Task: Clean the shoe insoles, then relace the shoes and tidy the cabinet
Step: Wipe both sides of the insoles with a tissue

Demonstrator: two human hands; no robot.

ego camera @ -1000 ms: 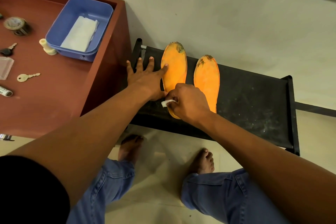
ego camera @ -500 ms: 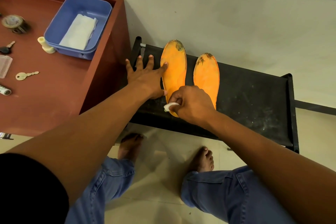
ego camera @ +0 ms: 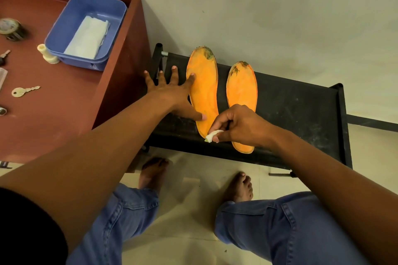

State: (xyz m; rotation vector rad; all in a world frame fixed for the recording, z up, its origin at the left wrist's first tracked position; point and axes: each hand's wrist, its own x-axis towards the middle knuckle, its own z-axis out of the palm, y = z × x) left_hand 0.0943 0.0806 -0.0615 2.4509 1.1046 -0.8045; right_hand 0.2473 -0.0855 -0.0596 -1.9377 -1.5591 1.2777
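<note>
A: Which step is in hand?

B: Insole cleaning, by my judgement. Two flat orange foam insoles lie side by side on the black metal shoe rack [ego camera: 301,114], toes toward 12 o'clock. The left insole [ego camera: 203,84] is the one being worked; the right insole [ego camera: 241,86] lies just beside it at 3 o'clock, apart from it.

A: State of the hands?

B: The left hand [ego camera: 172,94] lies flat with fingers spread wide. Its forefinger and thumb press on the left insole's edge; the other fingers rest on the rack. The right hand [ego camera: 239,125] has its fingers curled, pinching a small white wad of tissue [ego camera: 212,135] against the heel end of the left insole, at 6 o'clock.

A: Remaining soil?

B: Dark grime shows at both toe ends, at 12 o'clock. The relacing and cabinet steps appear not yet begun; no shoes are in view.

A: Next move?

B: Probably strokes toward the toe, with the left hand holding the insole against sliding. Fresh white tissue [ego camera: 88,37] sits in the blue plastic tub [ego camera: 62,28] on the reddish-brown wooden surface [ego camera: 64,101] at 10 o'clock.
</note>
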